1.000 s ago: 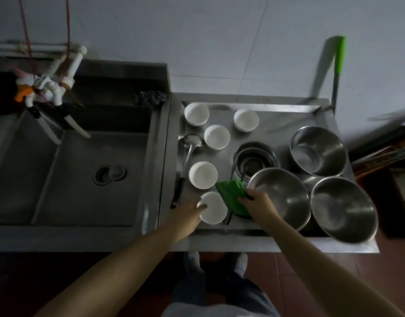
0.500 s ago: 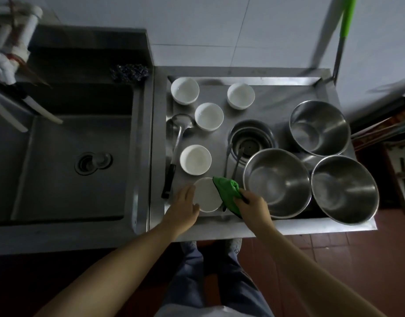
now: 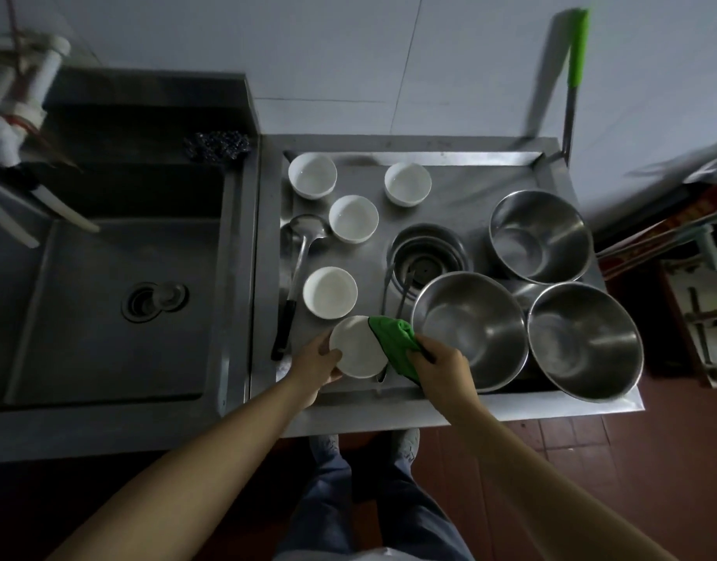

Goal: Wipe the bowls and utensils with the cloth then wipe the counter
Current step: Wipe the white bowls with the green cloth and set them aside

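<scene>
bowl (image 3: 358,347) lower centre, tipped up in left hand (image 3: 317,360) grip so right hand (image 3: 441,364), bunching green cloth (image 3: 395,344), reaches its rim.

Single head-worn wide-angle view, looking steeply down from above the counter (image 3: 449,410) front edge, at arm's reach.

No readable text

The red strip (image 3: 668,228) at the far right edge carries yellowish marks too blurred to read; the bowls, utensils, cloth, sink and tabletop show no label, brand, number or sign.
</scene>
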Motion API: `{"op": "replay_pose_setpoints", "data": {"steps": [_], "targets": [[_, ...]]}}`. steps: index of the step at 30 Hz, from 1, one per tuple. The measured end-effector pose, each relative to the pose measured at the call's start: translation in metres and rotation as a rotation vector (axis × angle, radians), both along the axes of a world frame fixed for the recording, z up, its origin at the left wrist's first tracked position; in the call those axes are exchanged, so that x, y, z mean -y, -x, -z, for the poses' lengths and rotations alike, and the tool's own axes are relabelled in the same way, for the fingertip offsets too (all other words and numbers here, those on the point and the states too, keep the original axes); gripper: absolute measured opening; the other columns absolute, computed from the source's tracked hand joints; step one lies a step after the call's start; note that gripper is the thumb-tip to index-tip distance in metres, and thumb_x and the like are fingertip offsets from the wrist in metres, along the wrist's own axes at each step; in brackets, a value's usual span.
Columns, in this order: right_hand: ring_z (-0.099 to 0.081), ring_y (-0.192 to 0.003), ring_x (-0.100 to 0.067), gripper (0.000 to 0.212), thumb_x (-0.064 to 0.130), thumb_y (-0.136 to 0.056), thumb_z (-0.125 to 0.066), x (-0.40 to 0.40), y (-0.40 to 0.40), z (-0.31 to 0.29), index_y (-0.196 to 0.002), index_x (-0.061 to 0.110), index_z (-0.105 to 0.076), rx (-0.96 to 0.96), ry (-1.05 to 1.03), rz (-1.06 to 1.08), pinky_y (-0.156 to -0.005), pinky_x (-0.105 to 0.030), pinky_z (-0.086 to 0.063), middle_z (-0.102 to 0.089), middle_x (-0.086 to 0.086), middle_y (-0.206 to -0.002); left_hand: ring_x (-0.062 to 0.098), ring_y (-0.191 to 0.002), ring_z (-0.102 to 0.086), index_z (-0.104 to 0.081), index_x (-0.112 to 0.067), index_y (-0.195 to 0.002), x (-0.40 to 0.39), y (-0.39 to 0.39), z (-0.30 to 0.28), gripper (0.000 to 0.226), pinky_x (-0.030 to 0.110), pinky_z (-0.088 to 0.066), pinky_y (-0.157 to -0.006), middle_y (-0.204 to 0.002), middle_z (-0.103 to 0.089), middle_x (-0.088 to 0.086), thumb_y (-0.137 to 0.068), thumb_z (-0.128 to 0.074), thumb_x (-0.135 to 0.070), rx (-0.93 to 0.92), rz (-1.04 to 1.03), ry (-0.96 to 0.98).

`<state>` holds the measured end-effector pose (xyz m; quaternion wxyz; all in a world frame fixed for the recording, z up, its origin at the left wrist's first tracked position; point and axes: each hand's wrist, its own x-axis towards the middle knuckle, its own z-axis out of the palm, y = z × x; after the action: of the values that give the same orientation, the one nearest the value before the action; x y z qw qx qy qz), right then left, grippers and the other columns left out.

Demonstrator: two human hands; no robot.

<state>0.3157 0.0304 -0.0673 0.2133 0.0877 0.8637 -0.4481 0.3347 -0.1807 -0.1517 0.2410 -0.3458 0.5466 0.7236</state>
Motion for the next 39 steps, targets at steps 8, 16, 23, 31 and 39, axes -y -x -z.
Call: {"op": "replay_pose_setpoints", "data": {"steps": [8,16,23,31,39], "targets": [[-0.054,-0.134,-0.02,0.039,0.012,-0.09,-0.067,-0.014,0.009,-0.022,-0.129,0.016,-0.067,-0.704,-0.131,-0.702,-0.111,-0.039,-0.045,-0.062,-0.004,-0.139,0.032,-0.113,-0.061,-0.057,-0.034,-0.13,-0.009,0.007,-0.076,0.031,0.05,-0.051,-0.099,-0.12,-0.063,0.012,-0.101,-0.054,-0.022,-0.036,-0.052,-0.149],[-0.004,-0.154,-0.011,0.079,0.052,-0.093,-0.054,-0.006,0.017,-0.047,-0.157,0.017,-0.023,-0.498,-0.375,-0.982,-0.12,-0.026,0.013,-0.02,-0.001,-0.166,0.03,-0.113,-0.067,-0.061,-0.037,-0.132,-0.025,0.015,-0.121,0.031,0.038,-0.058,-0.08,-0.128,-0.066,0.009,-0.104,-0.05,-0.029,-0.197,0.011,-0.063],[-0.051,-0.136,-0.018,0.064,0.039,-0.087,-0.06,-0.006,0.017,-0.048,-0.146,0.019,-0.046,-0.567,-0.242,-0.822,-0.118,-0.04,-0.036,-0.055,-0.001,-0.146,0.003,-0.08,-0.071,-0.06,-0.035,-0.129,-0.045,0.03,-0.139,0.032,0.024,-0.055,-0.067,-0.109,-0.07,-0.002,-0.103,-0.052,-0.018,-0.28,0.067,0.034],[-0.069,-0.106,-0.018,0.051,0.014,-0.075,-0.084,-0.035,0.029,-0.034,-0.122,0.019,-0.067,-0.73,-0.206,-0.928,-0.093,-0.036,-0.057,-0.072,0.002,-0.117,0.028,-0.088,-0.066,-0.07,-0.046,-0.105,-0.045,0.045,-0.14,0.033,0.041,-0.06,-0.067,-0.108,-0.068,0.006,-0.103,-0.049,-0.02,-0.194,0.091,0.043],[-0.068,-0.104,-0.019,0.047,0.017,-0.074,-0.086,-0.04,0.045,-0.03,-0.117,0.018,-0.069,-0.821,-0.262,-0.961,-0.097,-0.037,-0.054,-0.073,0.001,-0.111,0.018,-0.088,-0.066,-0.065,-0.029,-0.117,-0.055,0.05,-0.14,0.021,0.033,-0.055,-0.066,-0.1,-0.069,0.004,-0.102,-0.051,-0.026,-0.191,0.059,0.001]]}}
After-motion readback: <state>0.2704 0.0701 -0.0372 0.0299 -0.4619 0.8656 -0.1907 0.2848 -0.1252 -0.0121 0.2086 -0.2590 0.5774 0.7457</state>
